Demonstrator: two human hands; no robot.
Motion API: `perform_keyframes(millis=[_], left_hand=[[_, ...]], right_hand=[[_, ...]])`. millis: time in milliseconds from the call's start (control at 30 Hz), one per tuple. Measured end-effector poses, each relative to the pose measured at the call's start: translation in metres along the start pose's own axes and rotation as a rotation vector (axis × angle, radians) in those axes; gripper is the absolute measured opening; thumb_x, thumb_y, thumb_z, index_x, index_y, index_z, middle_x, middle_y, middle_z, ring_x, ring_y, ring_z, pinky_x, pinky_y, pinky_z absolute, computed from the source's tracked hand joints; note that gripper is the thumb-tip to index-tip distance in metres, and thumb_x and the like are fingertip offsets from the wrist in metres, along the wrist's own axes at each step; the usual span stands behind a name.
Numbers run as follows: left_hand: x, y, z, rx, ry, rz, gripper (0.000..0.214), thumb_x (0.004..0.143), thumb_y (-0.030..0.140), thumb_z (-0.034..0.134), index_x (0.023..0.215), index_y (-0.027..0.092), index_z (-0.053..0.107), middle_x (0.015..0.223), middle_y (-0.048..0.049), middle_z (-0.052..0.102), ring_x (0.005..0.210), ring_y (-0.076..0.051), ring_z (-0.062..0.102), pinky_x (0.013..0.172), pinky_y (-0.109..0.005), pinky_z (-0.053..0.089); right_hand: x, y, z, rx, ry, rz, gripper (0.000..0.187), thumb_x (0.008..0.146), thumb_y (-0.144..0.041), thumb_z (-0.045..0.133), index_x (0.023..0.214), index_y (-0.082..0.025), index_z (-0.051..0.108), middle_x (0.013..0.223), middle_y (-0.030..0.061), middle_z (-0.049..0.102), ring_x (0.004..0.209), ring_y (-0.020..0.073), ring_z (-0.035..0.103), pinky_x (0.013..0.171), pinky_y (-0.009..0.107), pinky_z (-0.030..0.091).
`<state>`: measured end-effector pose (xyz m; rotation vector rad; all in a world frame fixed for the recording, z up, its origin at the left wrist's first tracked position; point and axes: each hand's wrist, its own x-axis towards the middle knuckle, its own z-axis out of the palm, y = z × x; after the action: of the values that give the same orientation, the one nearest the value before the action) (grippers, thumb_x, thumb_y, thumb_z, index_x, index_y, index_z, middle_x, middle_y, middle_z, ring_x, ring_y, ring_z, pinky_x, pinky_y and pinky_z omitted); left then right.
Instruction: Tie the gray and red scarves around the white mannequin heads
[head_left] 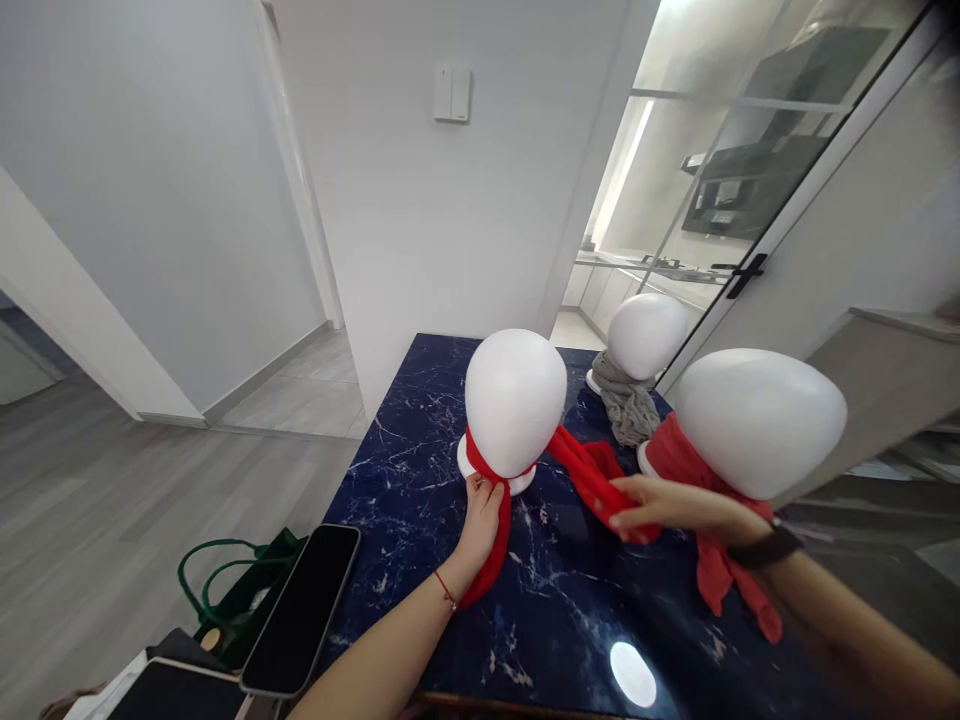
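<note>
A white mannequin head stands on the dark blue marbled table, a bright red scarf around its neck. At the front of that neck, my left hand pinches the scarf, and one end hangs down below it beside my wrist. My right hand is closed around the scarf's other length, out to the right of the head and slightly blurred. Part of the scarf behind the neck is hidden by the head.
Right of my right hand is another mannequin head with a coral scarf. Behind it, a third head wears a grey scarf. A phone and a green bag are at the left edge. A glass door stands beyond.
</note>
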<state>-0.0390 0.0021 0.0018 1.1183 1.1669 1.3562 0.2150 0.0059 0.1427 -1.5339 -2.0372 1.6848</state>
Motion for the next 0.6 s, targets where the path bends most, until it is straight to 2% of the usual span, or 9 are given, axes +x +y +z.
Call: perform_keyframes(millis=[67,133,233,300,333,400,467,600], left_hand=[[0.0,0.002,0.0,-0.024,0.003,-0.009,0.022,0.084,0.036,0.049,0.096,0.019,0.057,0.116,-0.0082,0.044,0.111,-0.018,0.047,0.107,-0.035,0.029],[0.0,0.004,0.0,-0.047,0.007,-0.012,0.021,0.084,0.035,0.05,0.094,0.019,0.058,0.114,-0.0075,0.045,0.11,-0.018,0.048,0.106,-0.034,0.03],[-0.001,0.002,-0.002,0.001,0.009,0.016,0.016,0.08,0.032,0.055,0.086,0.019,0.062,0.111,-0.0073,0.046,0.111,-0.019,0.046,0.107,-0.035,0.028],[0.001,-0.002,-0.004,0.068,-0.017,0.055,0.013,0.073,0.027,0.063,0.082,0.019,0.064,0.111,-0.0079,0.045,0.111,-0.022,0.045,0.107,-0.036,0.029],[0.002,-0.004,-0.006,0.092,-0.035,0.072,0.018,0.068,0.024,0.067,0.084,0.018,0.064,0.112,-0.0083,0.044,0.111,-0.023,0.045,0.106,-0.037,0.031],[0.004,-0.008,-0.008,0.098,-0.056,0.072,0.031,0.059,0.02,0.073,0.089,0.017,0.064,0.115,-0.0088,0.042,0.107,-0.023,0.048,0.1,-0.037,0.039],[0.006,-0.009,-0.009,0.07,-0.06,0.042,0.033,0.058,0.021,0.073,0.089,0.017,0.064,0.116,-0.0092,0.04,0.102,-0.022,0.05,0.093,-0.036,0.044],[0.007,-0.004,-0.01,0.023,-0.061,0.008,0.028,0.053,0.022,0.075,0.078,0.017,0.064,0.111,-0.0083,0.044,0.103,-0.023,0.05,0.092,-0.036,0.045]], right_hand=[[-0.011,0.014,0.045,0.177,-0.045,0.014,0.047,0.071,-0.044,0.067,0.104,-0.014,0.055,0.075,0.0036,0.065,0.06,0.0112,0.058,0.057,0.022,0.043],[-0.011,0.02,0.091,0.351,0.011,-0.045,0.052,0.072,-0.049,0.066,0.107,-0.013,0.053,0.075,0.0043,0.065,0.062,0.0139,0.06,0.062,0.026,0.047],[0.0,0.013,0.154,0.519,0.226,-0.189,0.042,0.08,-0.052,0.058,0.098,-0.014,0.055,0.084,0.0072,0.067,0.074,0.0173,0.063,0.074,0.032,0.049],[0.01,0.001,0.19,0.529,0.356,-0.251,0.037,0.084,-0.049,0.054,0.098,-0.015,0.056,0.09,0.0076,0.067,0.083,0.0187,0.062,0.082,0.033,0.047],[0.015,-0.005,0.206,0.515,0.381,-0.288,0.035,0.085,-0.047,0.054,0.099,-0.016,0.056,0.094,0.0075,0.066,0.088,0.019,0.062,0.086,0.033,0.046],[0.025,-0.015,0.23,0.475,0.38,-0.344,0.033,0.088,-0.043,0.051,0.107,-0.018,0.056,0.1,0.0068,0.066,0.094,0.0189,0.06,0.088,0.032,0.044],[0.034,-0.02,0.247,0.421,0.356,-0.371,0.03,0.09,-0.041,0.047,0.106,-0.018,0.058,0.1,0.0063,0.065,0.093,0.0186,0.061,0.086,0.031,0.045],[0.041,-0.024,0.26,0.372,0.285,-0.36,0.03,0.091,-0.039,0.045,0.093,-0.015,0.062,0.086,0.0062,0.067,0.081,0.018,0.062,0.076,0.028,0.047]])
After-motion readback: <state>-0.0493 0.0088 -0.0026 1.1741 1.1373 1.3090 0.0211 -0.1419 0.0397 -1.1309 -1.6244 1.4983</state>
